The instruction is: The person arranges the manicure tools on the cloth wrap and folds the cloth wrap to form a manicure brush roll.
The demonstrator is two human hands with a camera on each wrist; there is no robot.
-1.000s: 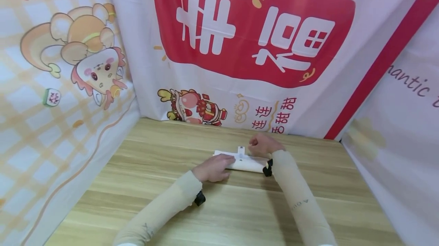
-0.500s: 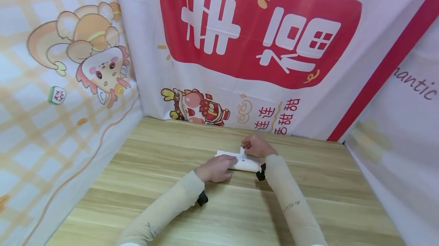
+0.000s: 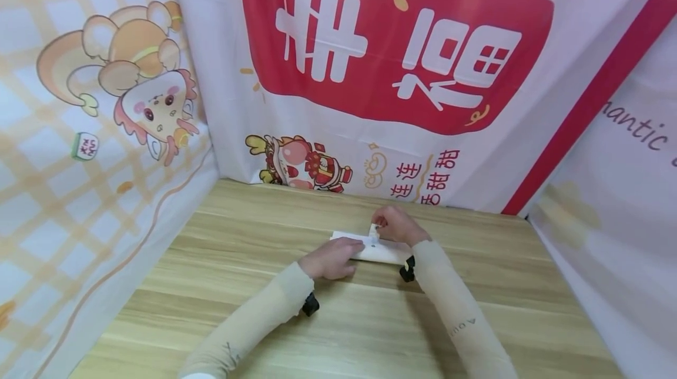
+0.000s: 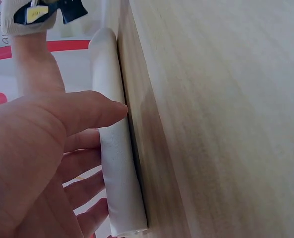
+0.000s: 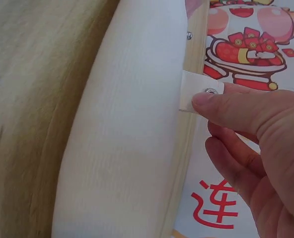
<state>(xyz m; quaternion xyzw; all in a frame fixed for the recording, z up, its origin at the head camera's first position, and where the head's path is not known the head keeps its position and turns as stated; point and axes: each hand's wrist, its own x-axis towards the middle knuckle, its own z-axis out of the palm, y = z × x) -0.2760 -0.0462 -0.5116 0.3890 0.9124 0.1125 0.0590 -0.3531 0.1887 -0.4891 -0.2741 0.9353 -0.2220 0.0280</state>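
A white rolled-up case (image 3: 387, 253) with a short snap strap (image 3: 373, 232) lies on the table. My left hand (image 3: 330, 258) rests on its left part, fingers laid over the top. In the left wrist view the thumb crosses in front of the roll (image 4: 118, 183) and the fingertips meet its upper side. My right hand (image 3: 398, 225) pinches the strap's end between thumb and fingers. The right wrist view shows the strap's metal snap (image 5: 210, 91) at the thumb tip, with a second metal stud (image 5: 189, 35) farther along the case.
The wood-grain table (image 3: 338, 332) runs back to a white cloth wall (image 3: 222, 103) with a red printed panel. Patterned cloth (image 3: 47, 191) hangs at the left, and another cloth (image 3: 624, 203) at the right. Black wrist cameras (image 3: 311, 304) sit under both sleeves.
My right hand has moved left and forward from beside the strap and now grips its end. The left hand has stayed on the case.
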